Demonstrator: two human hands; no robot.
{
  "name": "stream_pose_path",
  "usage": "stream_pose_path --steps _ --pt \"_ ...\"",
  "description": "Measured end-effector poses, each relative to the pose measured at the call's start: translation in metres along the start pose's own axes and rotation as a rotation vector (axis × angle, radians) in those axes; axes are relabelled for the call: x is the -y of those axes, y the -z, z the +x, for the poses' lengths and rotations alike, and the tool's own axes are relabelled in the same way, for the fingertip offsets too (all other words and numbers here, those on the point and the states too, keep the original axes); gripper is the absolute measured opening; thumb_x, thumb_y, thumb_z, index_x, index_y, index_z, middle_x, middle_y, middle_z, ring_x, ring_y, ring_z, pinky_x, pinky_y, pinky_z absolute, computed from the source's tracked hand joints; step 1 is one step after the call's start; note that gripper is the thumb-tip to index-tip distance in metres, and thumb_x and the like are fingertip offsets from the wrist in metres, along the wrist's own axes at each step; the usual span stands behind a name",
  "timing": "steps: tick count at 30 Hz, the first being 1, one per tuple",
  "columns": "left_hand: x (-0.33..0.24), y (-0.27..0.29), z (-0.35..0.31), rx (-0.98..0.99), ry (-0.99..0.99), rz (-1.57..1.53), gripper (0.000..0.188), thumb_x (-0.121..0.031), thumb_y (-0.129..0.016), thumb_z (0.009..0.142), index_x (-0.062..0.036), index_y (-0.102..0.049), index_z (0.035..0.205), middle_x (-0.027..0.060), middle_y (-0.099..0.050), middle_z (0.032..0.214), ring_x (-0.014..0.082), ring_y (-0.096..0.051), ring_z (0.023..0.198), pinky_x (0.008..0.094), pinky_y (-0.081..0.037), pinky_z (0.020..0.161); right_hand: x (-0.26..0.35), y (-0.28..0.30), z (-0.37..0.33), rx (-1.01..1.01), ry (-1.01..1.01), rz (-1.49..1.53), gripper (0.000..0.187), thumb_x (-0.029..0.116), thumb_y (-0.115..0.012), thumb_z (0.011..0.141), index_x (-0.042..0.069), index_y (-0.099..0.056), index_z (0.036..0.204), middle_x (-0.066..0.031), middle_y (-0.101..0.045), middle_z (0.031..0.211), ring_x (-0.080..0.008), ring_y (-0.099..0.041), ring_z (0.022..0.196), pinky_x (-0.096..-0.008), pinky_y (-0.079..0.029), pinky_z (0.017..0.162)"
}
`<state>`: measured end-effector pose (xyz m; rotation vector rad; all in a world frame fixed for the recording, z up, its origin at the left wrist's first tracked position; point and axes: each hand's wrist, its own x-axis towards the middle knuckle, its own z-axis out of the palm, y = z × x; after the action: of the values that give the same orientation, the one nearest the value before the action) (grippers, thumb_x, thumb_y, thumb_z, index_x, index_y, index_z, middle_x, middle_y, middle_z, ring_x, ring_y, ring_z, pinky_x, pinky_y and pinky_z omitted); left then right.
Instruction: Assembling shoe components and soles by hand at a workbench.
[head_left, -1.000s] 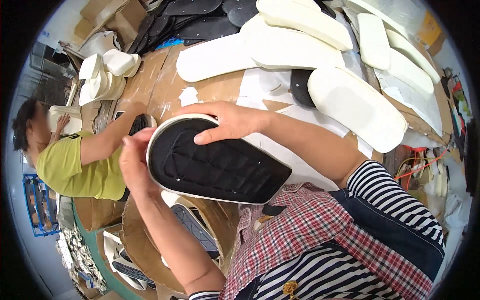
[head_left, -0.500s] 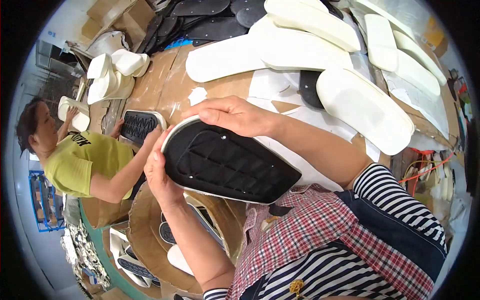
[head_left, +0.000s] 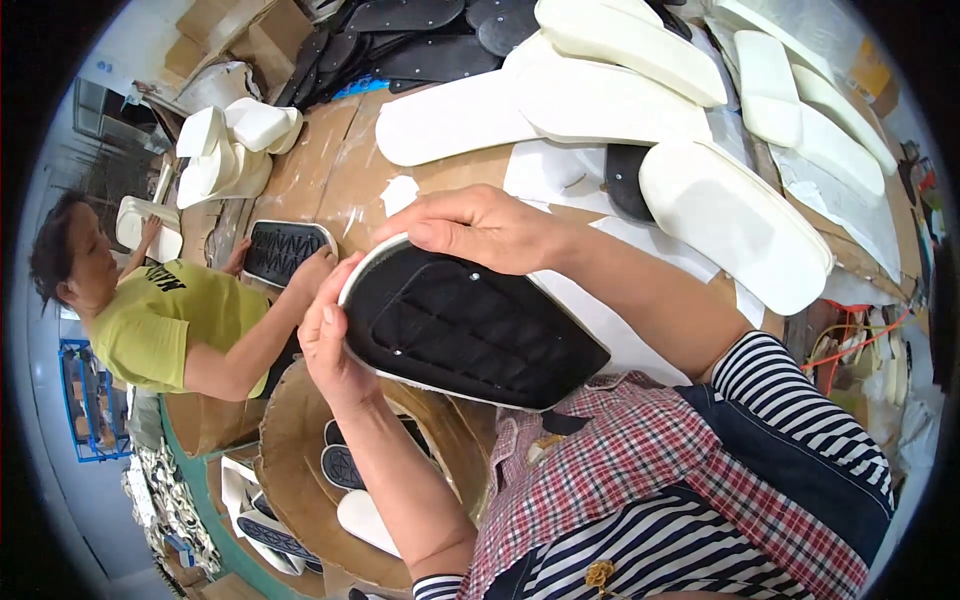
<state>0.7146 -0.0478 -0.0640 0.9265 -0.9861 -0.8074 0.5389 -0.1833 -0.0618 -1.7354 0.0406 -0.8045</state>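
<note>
Both my hands grip a sole-shaped pad (head_left: 480, 335) with a black, ridged face, small metal studs and a white foam rim. It is tilted, black face toward me, its narrow end close to my plaid apron (head_left: 610, 450). My left hand (head_left: 335, 340) is closed round the left edge, thumb at the rim and fingers partly hidden behind. My right hand (head_left: 475, 228) is wrapped over the top edge, thumb along the rim. Below my left forearm, a round cardboard bin (head_left: 285, 470) holds similar black and white pads (head_left: 343, 466).
White foam pieces (head_left: 610, 100) lie across the cardboard-covered table (head_left: 325, 150), with black panels (head_left: 430, 60) heaped at the back. On the left, a co-worker in a yellow-green shirt (head_left: 170, 320) handles another black-and-white pad (head_left: 285, 250). An orange cord (head_left: 850, 350) hangs at the right.
The pad and my hands have shifted slightly right. My left fingers now sit higher along the rim. The co-worker's pad stays in nearly the same place.
</note>
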Motion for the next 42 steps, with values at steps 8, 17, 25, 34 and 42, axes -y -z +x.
stream_pose_path --steps 8,17,25,34,42 --pt "-0.001 -0.005 0.005 -0.032 0.017 0.045 0.043 -0.03 -0.057 0.089 0.0083 -0.061 0.108 0.0206 -0.06 0.115 0.0264 -0.057 0.106 0.0368 -0.041 0.097 -0.002 0.003 -0.002 -0.031 -0.004 0.007 0.032 0.026 -0.048 0.096 0.004 -0.061 0.115 -0.0087 -0.064 0.106 -0.0155 -0.057 0.098 -0.0278 -0.044 0.087" --pt "0.006 0.001 0.008 -0.169 0.132 0.008 0.029 -0.022 -0.053 0.093 0.0055 -0.061 0.101 0.0183 -0.063 0.104 0.0224 -0.062 0.094 0.0334 -0.048 0.088 0.001 0.006 -0.002 0.003 0.054 -0.199 0.033 0.017 -0.056 0.09 0.004 -0.057 0.12 -0.013 -0.062 0.113 -0.0234 -0.059 0.103 -0.0324 -0.044 0.091" --pt "0.012 -0.005 0.014 -0.179 0.142 0.058 0.041 -0.032 -0.052 0.093 0.0055 -0.058 0.11 0.0181 -0.06 0.112 0.0238 -0.059 0.102 0.0344 -0.045 0.092 -0.006 0.014 0.004 0.014 0.05 -0.121 0.032 0.015 -0.053 0.092 0.004 -0.055 0.122 -0.0123 -0.061 0.116 -0.0232 -0.057 0.108 -0.033 -0.042 0.094" --pt "0.001 -0.023 0.012 0.094 0.153 0.093 0.043 -0.021 -0.06 0.087 0.0001 -0.053 0.124 0.0109 -0.055 0.123 0.0188 -0.051 0.114 0.0318 -0.036 0.1 0.03 0.03 0.014 0.207 -0.137 -0.313 0.035 0.011 -0.055 0.088 0.001 -0.053 0.122 -0.0144 -0.058 0.119 -0.0252 -0.055 0.11 -0.0335 -0.04 0.096" --pt "0.016 -0.021 0.0 0.031 0.09 0.154 0.036 -0.012 -0.058 0.087 -0.0021 -0.055 0.122 0.0071 -0.059 0.116 0.0156 -0.053 0.108 0.0291 -0.04 0.096 0.017 0.009 0.008 0.03 0.196 -0.493 0.03 0.0 -0.054 0.084 0.002 -0.059 0.113 -0.013 -0.063 0.109 -0.0285 -0.059 0.1 -0.0342 -0.046 0.086"
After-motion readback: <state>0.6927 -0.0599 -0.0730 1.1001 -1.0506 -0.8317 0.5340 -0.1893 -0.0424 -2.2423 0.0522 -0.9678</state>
